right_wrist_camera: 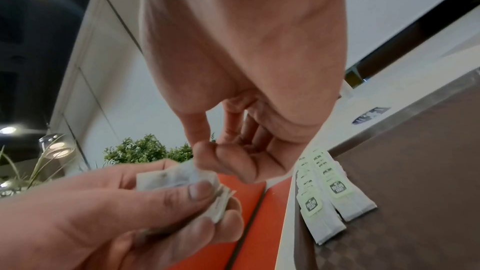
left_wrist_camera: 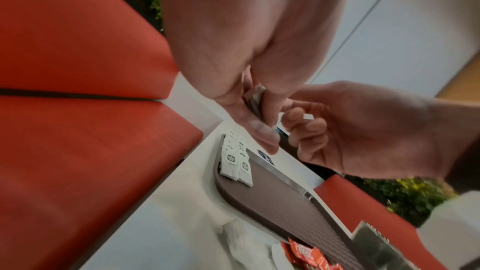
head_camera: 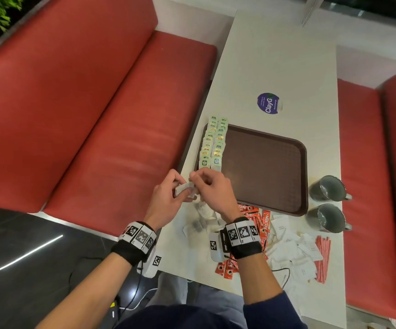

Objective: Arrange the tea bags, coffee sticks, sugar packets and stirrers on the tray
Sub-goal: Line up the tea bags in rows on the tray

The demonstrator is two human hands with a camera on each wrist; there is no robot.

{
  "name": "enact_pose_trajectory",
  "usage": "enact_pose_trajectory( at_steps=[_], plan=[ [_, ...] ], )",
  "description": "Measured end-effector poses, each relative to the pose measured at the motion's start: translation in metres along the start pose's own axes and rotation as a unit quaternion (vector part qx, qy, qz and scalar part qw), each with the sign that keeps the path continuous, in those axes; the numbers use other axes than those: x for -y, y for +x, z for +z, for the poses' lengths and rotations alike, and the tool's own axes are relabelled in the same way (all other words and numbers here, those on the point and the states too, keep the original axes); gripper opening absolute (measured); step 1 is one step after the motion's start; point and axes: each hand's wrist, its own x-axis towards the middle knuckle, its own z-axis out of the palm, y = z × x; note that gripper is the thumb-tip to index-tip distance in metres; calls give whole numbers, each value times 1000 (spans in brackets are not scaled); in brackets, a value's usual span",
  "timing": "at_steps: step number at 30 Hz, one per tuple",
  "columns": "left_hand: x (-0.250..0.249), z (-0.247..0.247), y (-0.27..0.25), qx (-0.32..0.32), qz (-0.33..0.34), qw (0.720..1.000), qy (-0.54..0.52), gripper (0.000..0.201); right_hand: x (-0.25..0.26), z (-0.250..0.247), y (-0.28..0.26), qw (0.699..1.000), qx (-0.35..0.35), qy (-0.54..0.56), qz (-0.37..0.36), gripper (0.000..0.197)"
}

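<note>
The left hand point(head_camera: 168, 198) grips a small stack of soft white paper tea bags point(right_wrist_camera: 179, 180) just short of the brown textured plastic tray point(head_camera: 265, 167) on the pale counter point(head_camera: 275, 67). The right hand point(head_camera: 212, 188) pinches the top one — best peeled singly, then lapped onto the two green-tagged rows point(head_camera: 212, 143).

Brown checker-textured plastic tray point(head_camera: 265, 167); green-tagged white tea bags point(head_camera: 212, 143); red coffee sticks point(head_camera: 254, 214); pink stirrers point(head_camera: 322, 257); red bench cushions point(head_camera: 73, 115).

Black wristbands point(head_camera: 130, 251) with black-and-white square-code tags, trailing cables, dark navy sleeve point(head_camera: 273, 309).
</note>
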Motion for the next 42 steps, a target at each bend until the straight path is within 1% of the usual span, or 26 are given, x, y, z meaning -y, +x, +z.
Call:
enact_pose_trajectory(
  at_steps=[2,4,6,8,12,14,16,17,19,21,22,24,27,30,33,35,39,40,42],
  plan=[
    [-4,3,-1,10,46,997,55,22,3,0,-4,1000,1,-7,10,28],
    [-4,4,-1,12,86,990,108,29,4,0,-6,1000,-4,2,22,25],
    [-1,5,1,14,101,984,144,33,5,-2,-7,998,-9,39,43,17],
    [0,5,1,12,92,983,158,36,4,-5,-9,995,-8,80,62,10],
    [1,2,1,-3,81,986,145,37,-4,-14,-10,984,11,160,81,9],
    [3,1,2,-9,61,988,141,38,-7,-21,-11,978,20,192,80,15],
    [7,-1,3,-16,41,988,147,33,-10,-32,-12,979,11,192,72,21],
    [9,-2,3,-19,33,988,147,28,-13,-39,-11,983,0,171,68,20],
    [11,-4,3,-20,13,992,121,21,-24,-52,-4,995,-43,70,60,13],
    [13,-4,1,-23,0,994,106,21,-37,-63,8,994,-83,-51,46,6],
    [13,-4,1,-25,-2,995,100,21,-42,-68,15,990,-94,-94,40,5],
    [13,-3,1,-27,-3,996,83,20,-50,-74,31,984,-85,-148,41,7],
    [12,-1,1,-24,-6,996,82,20,-57,-76,57,976,-17,-209,51,9],
    [13,0,1,-23,-11,997,79,21,-59,-67,83,967,36,-243,63,10],
    [11,0,1,-20,-16,998,49,15,-58,-56,103,960,51,-266,73,13],
    [8,0,0,-21,-17,999,46,17,-58,-52,110,957,44,-276,77,15],
    [3,-1,5,-8,-29,998,49,29,-59,-46,115,958,20,-279,69,19],
    [3,0,8,-5,-34,998,49,28,-60,-45,114,959,8,-276,67,21],
    [2,2,16,-4,-51,997,50,22,-64,-42,110,962,-36,-261,65,26]
  ],
)
